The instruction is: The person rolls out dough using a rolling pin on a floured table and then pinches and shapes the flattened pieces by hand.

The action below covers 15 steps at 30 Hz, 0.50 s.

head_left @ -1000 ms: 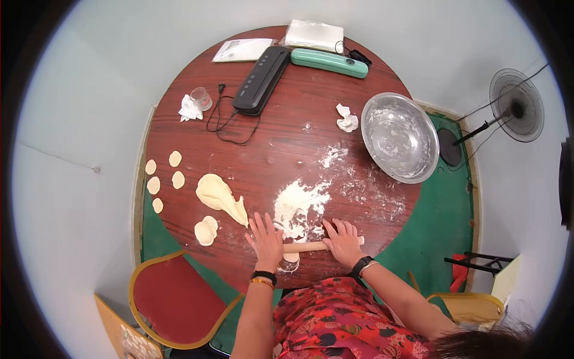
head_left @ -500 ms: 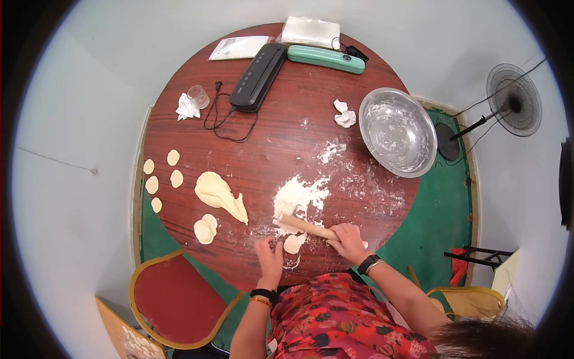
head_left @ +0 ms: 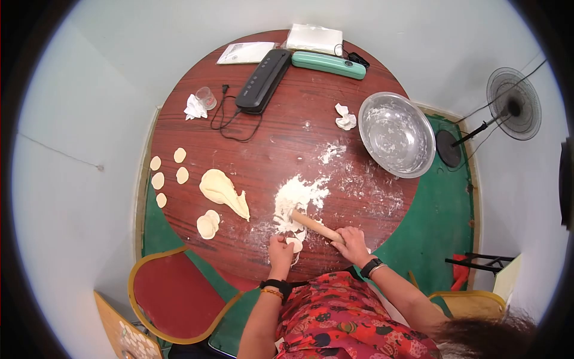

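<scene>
My right hand [head_left: 354, 245] is wrapped round the near end of a wooden rolling pin [head_left: 318, 227], which slants up to the left over the flour. The pin's far tip rests at the edge of a pile of white flour [head_left: 297, 196]. A small round dough wrapper [head_left: 294, 244] lies near the table's front edge. At its left side is my left hand [head_left: 280, 256], thumb and fingers drawn together on the wrapper's edge. To the left lie a large lump of dough [head_left: 220, 190] and a small stack of dough rounds [head_left: 207, 225].
Several flat dough rounds [head_left: 182, 175] lie at the table's left. A large metal bowl [head_left: 397, 134] stands at the right. Farther back are a black vacuum sealer [head_left: 263, 82], a green sealer [head_left: 329, 64], a glass [head_left: 206, 97] and crumpled tissue [head_left: 345, 118]. A red chair [head_left: 179, 296] stands front left.
My left hand has moved right and closed in on the dough wrapper's edge. The rolling pin's far end has shifted slightly right and up, still in my right hand. The view has shifted slightly.
</scene>
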Available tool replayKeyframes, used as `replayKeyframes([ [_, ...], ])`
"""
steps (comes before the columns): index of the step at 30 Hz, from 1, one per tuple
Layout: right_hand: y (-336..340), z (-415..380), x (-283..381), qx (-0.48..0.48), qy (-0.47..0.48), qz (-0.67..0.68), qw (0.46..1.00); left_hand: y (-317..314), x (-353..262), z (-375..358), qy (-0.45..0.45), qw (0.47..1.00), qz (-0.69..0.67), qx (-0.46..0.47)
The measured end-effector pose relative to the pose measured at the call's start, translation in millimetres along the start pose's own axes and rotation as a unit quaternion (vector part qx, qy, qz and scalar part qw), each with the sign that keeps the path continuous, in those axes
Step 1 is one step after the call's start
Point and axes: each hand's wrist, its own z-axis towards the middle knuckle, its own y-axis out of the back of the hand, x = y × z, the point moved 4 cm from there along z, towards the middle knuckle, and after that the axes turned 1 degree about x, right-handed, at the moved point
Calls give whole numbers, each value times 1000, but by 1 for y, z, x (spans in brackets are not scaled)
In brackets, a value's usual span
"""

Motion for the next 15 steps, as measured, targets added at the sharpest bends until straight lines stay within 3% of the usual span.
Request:
replayKeyframes([
  [6,-5,-5,14,57,73,-19,996,9,27,-25,59,998,-6,-10],
  [9,-6,-6,22,88,122,-30,988,18,28,-35,61,995,84,-15],
  [12,-9,-9,26,83,163,-39,982,33,10,-42,22,990,76,-118],
  [15,-10,-11,25,84,168,-56,981,34,-7,-39,-95,983,139,-78],
])
